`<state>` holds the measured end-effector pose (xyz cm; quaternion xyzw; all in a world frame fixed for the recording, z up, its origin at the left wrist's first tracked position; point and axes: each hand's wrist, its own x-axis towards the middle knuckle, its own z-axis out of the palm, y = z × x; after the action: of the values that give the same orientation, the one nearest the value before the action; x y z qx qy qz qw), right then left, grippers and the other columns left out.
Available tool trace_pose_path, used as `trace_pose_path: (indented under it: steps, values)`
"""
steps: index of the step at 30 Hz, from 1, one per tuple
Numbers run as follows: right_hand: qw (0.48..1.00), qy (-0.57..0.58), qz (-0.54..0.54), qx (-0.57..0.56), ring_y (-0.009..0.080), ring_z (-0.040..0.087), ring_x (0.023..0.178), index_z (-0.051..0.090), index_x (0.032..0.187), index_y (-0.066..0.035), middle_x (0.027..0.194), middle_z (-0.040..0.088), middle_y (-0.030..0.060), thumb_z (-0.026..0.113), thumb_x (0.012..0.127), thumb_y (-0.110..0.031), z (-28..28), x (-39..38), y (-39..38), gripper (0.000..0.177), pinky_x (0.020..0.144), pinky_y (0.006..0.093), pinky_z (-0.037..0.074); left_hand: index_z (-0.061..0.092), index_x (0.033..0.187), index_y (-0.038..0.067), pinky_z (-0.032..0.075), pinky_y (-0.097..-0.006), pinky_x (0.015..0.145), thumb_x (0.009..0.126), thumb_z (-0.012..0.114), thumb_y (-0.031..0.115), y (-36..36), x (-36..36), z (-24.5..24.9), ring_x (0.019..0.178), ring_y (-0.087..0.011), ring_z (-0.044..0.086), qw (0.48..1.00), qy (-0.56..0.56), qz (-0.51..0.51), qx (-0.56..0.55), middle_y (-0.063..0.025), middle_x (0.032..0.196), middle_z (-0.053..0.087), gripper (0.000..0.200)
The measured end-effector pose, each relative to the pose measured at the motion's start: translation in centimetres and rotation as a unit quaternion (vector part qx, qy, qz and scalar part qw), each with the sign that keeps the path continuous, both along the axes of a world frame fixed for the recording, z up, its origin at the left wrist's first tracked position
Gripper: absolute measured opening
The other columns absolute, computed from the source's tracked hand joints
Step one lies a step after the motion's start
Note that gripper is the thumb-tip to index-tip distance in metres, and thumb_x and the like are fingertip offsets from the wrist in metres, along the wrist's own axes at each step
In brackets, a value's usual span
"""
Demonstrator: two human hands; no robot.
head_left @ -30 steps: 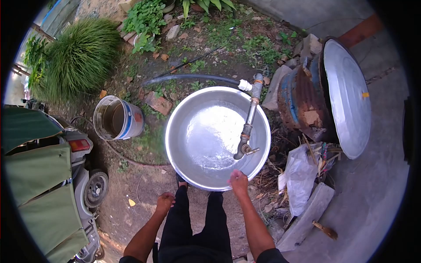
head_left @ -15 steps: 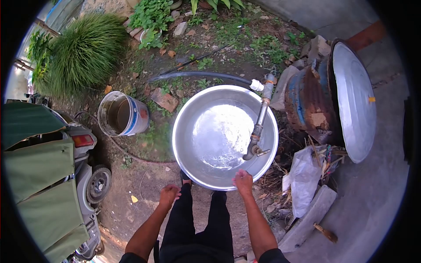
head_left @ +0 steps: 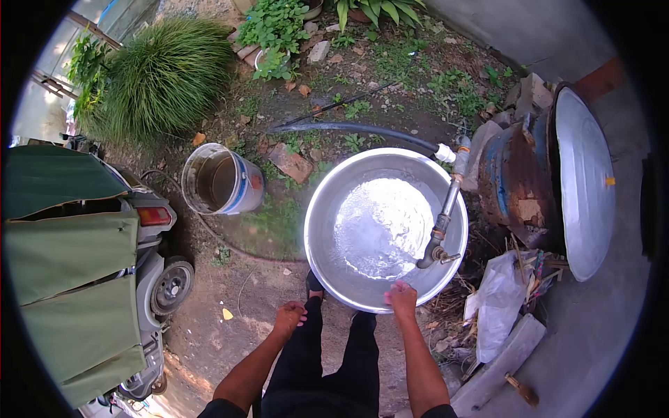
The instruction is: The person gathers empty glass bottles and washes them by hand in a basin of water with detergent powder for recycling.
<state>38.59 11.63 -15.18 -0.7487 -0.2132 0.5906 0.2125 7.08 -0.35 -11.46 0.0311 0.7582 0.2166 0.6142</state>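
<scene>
A large round metal basin stands in front of my feet, with bright, rippled water in it. Over its right side leans a metal pipe with a tap, its spout pointing down into the basin. My right hand is at the near rim, fingers loosely bent and nothing visible in them. Beside my left knee hangs my left hand, empty, its fingers slightly curled and apart. A black hose runs to a white fitting at the pipe's top.
Left of the basin stands a bucket of murky water. A covered vehicle is at far left. To the right are a rusty drum, a large metal lid, a plastic bag and sticks. Bricks and plants lie beyond.
My view has swung left, so the basin, bucket and drum appear farther right. Both hands keep nearly the same place beside the basin and my leg.
</scene>
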Motion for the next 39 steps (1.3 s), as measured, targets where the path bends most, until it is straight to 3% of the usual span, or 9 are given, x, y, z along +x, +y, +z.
trace_pose_path:
  steps: [19,39]
  values:
    - [0.999,-0.015,0.045,-0.003,0.0169,0.066,0.066,0.053,0.122,0.012,0.094,0.064,0.0137,0.059,0.092,-0.007,0.8,0.4,0.6,0.037,0.051,0.0259,0.056,0.065,0.095,0.007,0.051,-0.0264,0.058,0.085,0.061,0.017,2.4,1.9,-0.1,0.07,-0.0126,0.064,0.999,-0.004,-0.036,0.009,-0.0038,0.085,0.067,0.015]
    - [1.0,0.028,0.004,-0.002,0.0176,0.067,0.068,0.054,0.123,0.011,0.099,0.065,0.0137,0.06,0.091,-0.009,0.7,1.2,0.2,0.038,0.053,0.027,0.056,0.068,0.099,0.006,0.051,-0.0251,0.057,0.088,0.06,0.018,4.8,3.7,-0.6,0.069,-0.012,0.064,0.998,-0.005,-0.057,0.024,-0.0055,0.086,0.069,0.019]
